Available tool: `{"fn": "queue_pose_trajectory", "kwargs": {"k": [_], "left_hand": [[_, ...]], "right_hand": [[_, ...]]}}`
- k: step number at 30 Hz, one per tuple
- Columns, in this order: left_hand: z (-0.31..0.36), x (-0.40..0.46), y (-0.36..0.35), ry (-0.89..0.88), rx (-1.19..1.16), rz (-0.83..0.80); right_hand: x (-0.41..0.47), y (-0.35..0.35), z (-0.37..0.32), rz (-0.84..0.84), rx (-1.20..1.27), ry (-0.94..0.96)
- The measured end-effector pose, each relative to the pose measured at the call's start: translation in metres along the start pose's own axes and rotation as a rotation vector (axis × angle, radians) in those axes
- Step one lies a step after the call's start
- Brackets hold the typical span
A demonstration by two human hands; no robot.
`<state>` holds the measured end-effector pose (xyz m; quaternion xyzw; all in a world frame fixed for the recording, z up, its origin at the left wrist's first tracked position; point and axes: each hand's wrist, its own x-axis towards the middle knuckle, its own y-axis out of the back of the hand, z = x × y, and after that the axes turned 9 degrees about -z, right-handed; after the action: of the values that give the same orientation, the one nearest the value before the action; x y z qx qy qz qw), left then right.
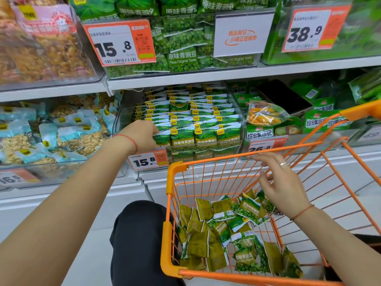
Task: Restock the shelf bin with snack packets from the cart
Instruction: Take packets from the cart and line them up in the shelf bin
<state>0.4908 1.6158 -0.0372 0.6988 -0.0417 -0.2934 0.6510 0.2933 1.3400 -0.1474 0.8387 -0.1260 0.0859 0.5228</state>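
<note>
- The shelf bin (123, 118) already stood mostly filled with neat rows of green snack packets (195, 120).
- The left hand (142, 135) pinched a front-row packet there.
- The right hand (282, 182), its grip spread and holding nothing, hovered over the cart (173, 203).
- Many loose packets (226, 230) remained in the cart, so the restock looked unfinished.

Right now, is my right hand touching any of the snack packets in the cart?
Apart. The head view shows the right hand open above the packets in the orange cart, fingers spread, with cart wire visible between fingertips and packets.
</note>
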Motion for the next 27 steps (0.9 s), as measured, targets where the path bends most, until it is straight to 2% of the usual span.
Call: {"fn": "queue_pose_trajectory", "kwargs": {"k": [2,6,9,13,16,17,19,21,22,23,24,27], "left_hand": [[-0.004,0.001,0.002,-0.021,-0.056,-0.026],[-0.004,0.006,-0.002,-0.019,-0.016,0.093],[0.005,0.008,-0.005,0.02,0.022,0.113],[0.008,0.012,-0.005,0.046,0.066,0.095],[0.004,0.006,-0.004,0.076,0.066,0.062],[0.006,0.002,-0.005,0.088,0.082,0.095],[0.023,-0.012,-0.012,0.072,0.047,0.291],[0.057,-0.027,-0.022,-0.065,-0.042,0.512],[0.077,-0.031,-0.031,-0.16,-0.082,0.519],[0.097,-0.031,-0.041,-0.237,-0.115,0.434],[0.116,-0.027,-0.053,-0.284,-0.126,0.28],[0.156,0.001,-0.093,-0.323,0.005,-0.287]], "right_hand": [[0.0,0.002,-0.001,0.003,0.005,-0.001],[0.002,0.001,-0.004,-0.002,0.009,-0.006],[0.003,-0.001,-0.005,-0.016,0.001,0.006],[0.002,-0.003,-0.007,-0.043,0.007,0.017],[0.0,-0.003,-0.005,-0.124,-0.023,-0.039],[-0.001,-0.003,-0.004,-0.166,-0.037,-0.071],[-0.003,-0.004,-0.001,-0.262,-0.06,-0.143],[-0.004,-0.006,0.001,-0.364,-0.105,-0.231],[-0.004,-0.008,0.003,-0.417,-0.136,-0.277],[-0.005,-0.011,0.007,-0.486,-0.173,-0.323],[-0.006,-0.015,0.011,-0.555,-0.201,-0.361],[-0.004,-0.025,0.025,-0.827,-0.227,-0.444]]}}
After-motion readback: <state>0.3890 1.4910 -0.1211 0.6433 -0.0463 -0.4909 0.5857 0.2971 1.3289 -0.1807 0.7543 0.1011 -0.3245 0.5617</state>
